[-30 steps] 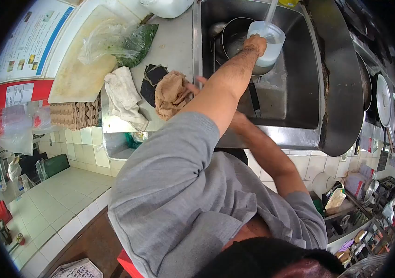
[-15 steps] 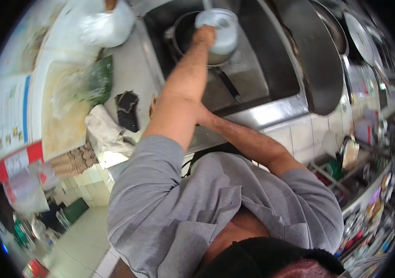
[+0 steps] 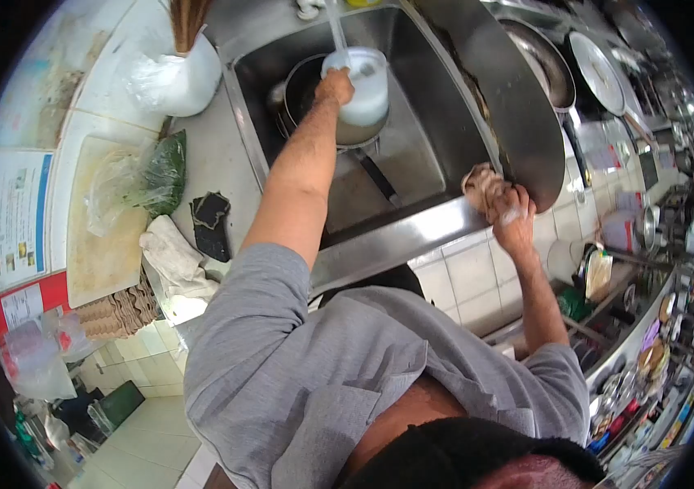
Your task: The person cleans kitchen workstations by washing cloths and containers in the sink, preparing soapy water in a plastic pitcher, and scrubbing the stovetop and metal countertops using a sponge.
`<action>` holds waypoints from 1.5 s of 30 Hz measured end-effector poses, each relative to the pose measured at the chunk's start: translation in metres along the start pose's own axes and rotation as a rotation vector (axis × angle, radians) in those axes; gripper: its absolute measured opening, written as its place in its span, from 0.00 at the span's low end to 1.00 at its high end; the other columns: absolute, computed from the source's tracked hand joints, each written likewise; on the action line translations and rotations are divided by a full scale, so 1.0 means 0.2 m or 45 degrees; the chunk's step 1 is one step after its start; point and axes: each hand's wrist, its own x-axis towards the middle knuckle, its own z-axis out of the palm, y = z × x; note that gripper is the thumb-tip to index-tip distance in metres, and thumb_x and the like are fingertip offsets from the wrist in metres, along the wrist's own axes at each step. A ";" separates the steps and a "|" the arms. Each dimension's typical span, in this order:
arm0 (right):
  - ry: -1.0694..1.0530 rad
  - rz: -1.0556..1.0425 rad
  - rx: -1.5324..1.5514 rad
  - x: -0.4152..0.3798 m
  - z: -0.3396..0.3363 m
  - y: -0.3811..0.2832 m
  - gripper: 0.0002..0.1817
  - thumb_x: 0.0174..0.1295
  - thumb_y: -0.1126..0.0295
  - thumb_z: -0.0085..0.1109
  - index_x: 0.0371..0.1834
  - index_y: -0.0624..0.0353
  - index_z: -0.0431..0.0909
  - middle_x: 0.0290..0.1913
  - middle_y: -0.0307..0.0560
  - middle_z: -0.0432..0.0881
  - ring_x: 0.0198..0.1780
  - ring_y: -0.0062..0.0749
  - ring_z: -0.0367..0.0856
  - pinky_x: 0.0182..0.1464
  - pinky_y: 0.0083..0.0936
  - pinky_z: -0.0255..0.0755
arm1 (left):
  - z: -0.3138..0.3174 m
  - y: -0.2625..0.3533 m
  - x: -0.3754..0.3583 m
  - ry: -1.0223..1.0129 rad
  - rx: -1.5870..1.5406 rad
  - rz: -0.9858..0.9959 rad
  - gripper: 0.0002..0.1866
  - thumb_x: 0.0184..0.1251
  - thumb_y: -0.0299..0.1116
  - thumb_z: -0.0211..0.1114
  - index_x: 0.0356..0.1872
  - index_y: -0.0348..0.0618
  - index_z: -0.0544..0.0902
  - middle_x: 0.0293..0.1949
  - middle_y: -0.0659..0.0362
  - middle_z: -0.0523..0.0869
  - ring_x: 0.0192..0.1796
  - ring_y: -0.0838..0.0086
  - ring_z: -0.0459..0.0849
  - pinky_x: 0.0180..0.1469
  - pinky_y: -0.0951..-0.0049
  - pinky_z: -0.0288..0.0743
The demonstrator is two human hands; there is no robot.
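My left hand grips the rim of a white translucent plastic tub over the sink. Water from a tap runs down at the tub, which has cloudy liquid in it. Beneath it is a saucepan with a black handle, beside a larger dark pot, partly hidden by my arm. At the sink's right front corner, my right hand is closed on a crumpled brown cloth, next to a grey metal panel. White suds show on that hand.
The steel sink has a raised front edge. Left of it lie a dark scouring pad, a whitish cloth, a bag of greens and a cutting board. Frying pans stand beyond the panel.
My right hand has come out from behind my left forearm and moved right to the sink's corner with the brown cloth. My left hand still holds the tub. The view has shifted slightly.
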 end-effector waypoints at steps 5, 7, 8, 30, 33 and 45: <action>0.075 0.162 0.287 0.34 -0.33 -0.25 0.21 0.48 0.68 0.60 0.50 0.49 0.76 0.57 0.53 0.67 0.58 0.49 0.65 0.53 0.46 0.61 | -0.02 0.00 0.04 0.052 -0.082 -0.044 0.30 0.55 0.30 0.53 0.64 0.51 0.64 0.64 0.50 0.63 0.63 0.56 0.67 0.62 0.58 0.64; 0.002 0.228 1.191 0.59 -0.26 -0.33 0.23 0.51 0.68 0.60 0.53 0.49 0.74 0.58 0.52 0.67 0.54 0.46 0.69 0.48 0.37 0.67 | -0.03 0.00 0.04 0.018 -0.087 -0.058 0.31 0.54 0.30 0.54 0.64 0.51 0.64 0.64 0.50 0.63 0.63 0.57 0.67 0.62 0.60 0.64; -0.164 0.331 1.491 0.73 -0.18 -0.38 0.24 0.53 0.66 0.59 0.56 0.50 0.72 0.59 0.51 0.67 0.52 0.43 0.71 0.46 0.33 0.69 | -0.03 -0.01 0.05 0.025 -0.094 -0.039 0.31 0.54 0.31 0.55 0.63 0.50 0.65 0.64 0.50 0.64 0.63 0.57 0.67 0.62 0.60 0.65; -0.362 1.415 3.316 1.43 0.98 -0.94 0.37 0.62 0.36 0.26 0.68 0.48 0.54 0.70 0.47 0.52 0.70 0.50 0.48 0.63 0.64 0.48 | -0.09 -0.01 -0.11 -0.004 -0.173 0.067 0.19 0.52 0.35 0.63 0.48 0.51 0.80 0.50 0.53 0.79 0.56 0.60 0.74 0.58 0.63 0.69; -0.363 1.384 3.346 1.46 0.99 -0.93 0.36 0.62 0.38 0.22 0.68 0.46 0.54 0.70 0.47 0.52 0.70 0.49 0.47 0.63 0.65 0.46 | 0.00 0.01 -0.11 0.222 -0.080 0.184 0.08 0.54 0.37 0.61 0.34 0.52 0.83 0.35 0.54 0.83 0.45 0.58 0.79 0.47 0.59 0.73; -0.338 1.299 3.516 1.66 0.39 -0.94 0.38 0.63 0.36 0.15 0.69 0.47 0.53 0.68 0.50 0.56 0.68 0.52 0.54 0.62 0.64 0.51 | -0.44 0.22 -0.27 0.549 -0.141 0.437 0.09 0.51 0.31 0.63 0.34 0.41 0.82 0.35 0.52 0.82 0.45 0.57 0.76 0.48 0.60 0.71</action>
